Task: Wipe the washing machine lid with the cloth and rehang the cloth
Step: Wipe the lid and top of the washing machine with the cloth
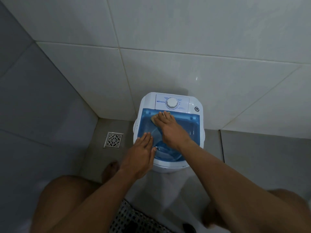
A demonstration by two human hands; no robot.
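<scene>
A small white washing machine (195, 102) stands against the tiled wall, seen from above. Its translucent blue lid (190, 126) is closed. My right hand (170, 130) lies flat across the lid's far left part and presses a small tan cloth (153, 118) against it; only the cloth's edge shows beside my fingers. My left hand (140, 154) rests flat with fingers together on the lid's near left edge and holds nothing.
A white dial (172, 103) sits on the control panel behind the lid. A square metal floor drain (113, 140) lies left of the machine. Tiled walls meet in a corner at the left. My knees and a patterned mat (133, 219) fill the bottom.
</scene>
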